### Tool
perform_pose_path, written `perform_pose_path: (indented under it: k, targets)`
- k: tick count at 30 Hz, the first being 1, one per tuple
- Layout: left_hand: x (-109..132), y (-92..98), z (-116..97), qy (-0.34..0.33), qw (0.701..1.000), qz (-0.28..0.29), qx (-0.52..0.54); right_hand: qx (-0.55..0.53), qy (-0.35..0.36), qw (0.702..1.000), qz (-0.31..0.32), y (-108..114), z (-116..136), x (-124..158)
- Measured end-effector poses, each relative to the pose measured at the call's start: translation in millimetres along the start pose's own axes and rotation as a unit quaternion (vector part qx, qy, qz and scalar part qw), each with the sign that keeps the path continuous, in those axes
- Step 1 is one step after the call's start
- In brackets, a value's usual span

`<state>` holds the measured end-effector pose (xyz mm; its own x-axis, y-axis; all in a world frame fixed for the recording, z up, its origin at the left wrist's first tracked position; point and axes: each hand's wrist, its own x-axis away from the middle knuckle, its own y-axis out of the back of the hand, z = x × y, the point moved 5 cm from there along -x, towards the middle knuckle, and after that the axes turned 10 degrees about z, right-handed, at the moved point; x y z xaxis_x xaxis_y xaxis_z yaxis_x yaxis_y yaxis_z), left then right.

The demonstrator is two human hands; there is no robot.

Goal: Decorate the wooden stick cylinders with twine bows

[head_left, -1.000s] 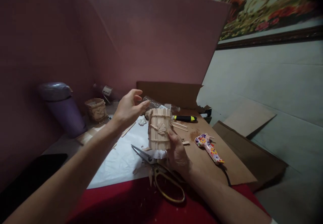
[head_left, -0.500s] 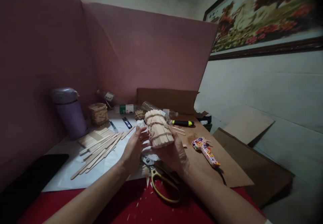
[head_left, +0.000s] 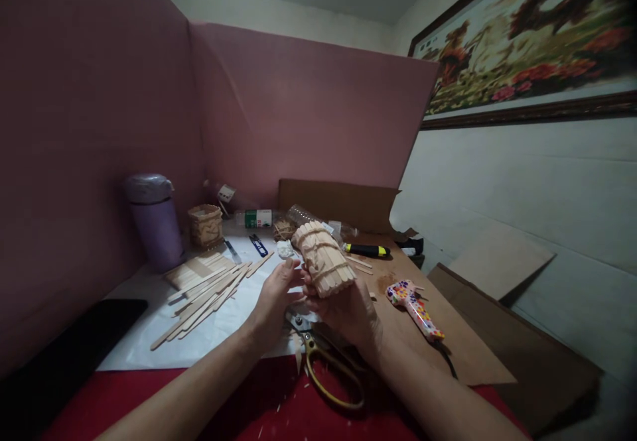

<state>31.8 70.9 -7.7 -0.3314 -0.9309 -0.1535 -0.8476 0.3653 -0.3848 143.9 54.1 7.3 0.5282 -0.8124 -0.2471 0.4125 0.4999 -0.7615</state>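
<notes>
A small cylinder made of craft sticks (head_left: 323, 257), bound with twine, is tilted with its top leaning away to the left. My right hand (head_left: 348, 308) cups it from below and grips its lower end. My left hand (head_left: 277, 292) touches its left side with the fingertips. Just under both hands lie yellow-handled scissors (head_left: 326, 361) on the red cloth.
Loose craft sticks (head_left: 209, 288) lie on white paper at left. A purple flask (head_left: 152, 219) and a small stick basket (head_left: 206, 224) stand at the back left. A flower-patterned glue gun (head_left: 414, 304) and a yellow-black cutter (head_left: 365, 250) lie on brown cardboard at right.
The stick cylinder went from upright to tilted. My left hand came down from its top to its left side. The view shifted a little to the left.
</notes>
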Motion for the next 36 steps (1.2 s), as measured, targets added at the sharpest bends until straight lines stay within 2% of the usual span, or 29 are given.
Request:
perform_pose_path:
  k: [3,7,9,12,14,16,19,21,22,24,27,29,33,36]
  targets:
    - [0.6,-1.5,0.8,-0.014,1.0,0.008,-0.01,0.014,0.001,1.0,-0.007,-1.9,2.6,-0.6]
    - [2.3,-1.1,-2.3,-0.016,0.999,-0.01,-0.028,0.103,0.057,0.99,-0.081,1.2,10.0,-1.0]
    - [3.4,2.1,-4.6,-0.018,0.999,-0.04,-0.03,0.18,0.1,0.972,-0.116,2.8,13.9,-0.6]
    - [6.7,6.6,-10.0,-0.044,0.995,-0.087,-0.038,0.267,0.146,0.943,-0.138,2.8,15.7,0.5]
    - [9.1,4.7,-13.4,-0.067,0.993,-0.088,-0.037,0.311,0.169,0.924,-0.143,2.1,15.6,2.6]
    - [10.5,-2.6,-15.4,-0.08,0.995,-0.058,-0.018,0.406,0.186,0.88,-0.16,0.2,16.4,6.5]
    - [11.7,-16.2,-15.5,-0.083,0.996,-0.003,0.026,0.592,0.187,0.757,-0.207,-4.6,16.7,13.3]
    - [12.0,-21.6,-14.4,-0.083,0.995,0.014,0.05,0.661,0.187,0.691,-0.226,-8.1,15.7,16.4]
    - [11.9,-22.7,-13.9,-0.085,0.994,0.02,0.059,0.684,0.19,0.668,-0.224,-10.5,14.9,17.1]
    - [11.3,-21.8,-13.9,-0.092,0.993,0.028,0.067,0.712,0.205,0.643,-0.193,-17.1,12.4,17.6]
    - [10.0,-13.5,-18.9,-0.096,0.992,0.024,0.072,0.723,0.23,0.64,-0.12,-27.3,8.3,18.1]
    - [8.9,-7.5,-24.2,-0.069,0.994,0.03,0.085,0.715,0.24,0.649,-0.105,-29.8,8.6,19.1]
    - [7.2,1.5,-37.3,-0.012,0.99,0.054,0.131,0.687,0.227,0.67,-0.168,-21.8,15.3,20.0]
    - [4.2,9.5,-41.4,-0.001,0.985,0.039,0.167,0.664,0.198,0.698,-0.182,-14.9,15.6,18.3]
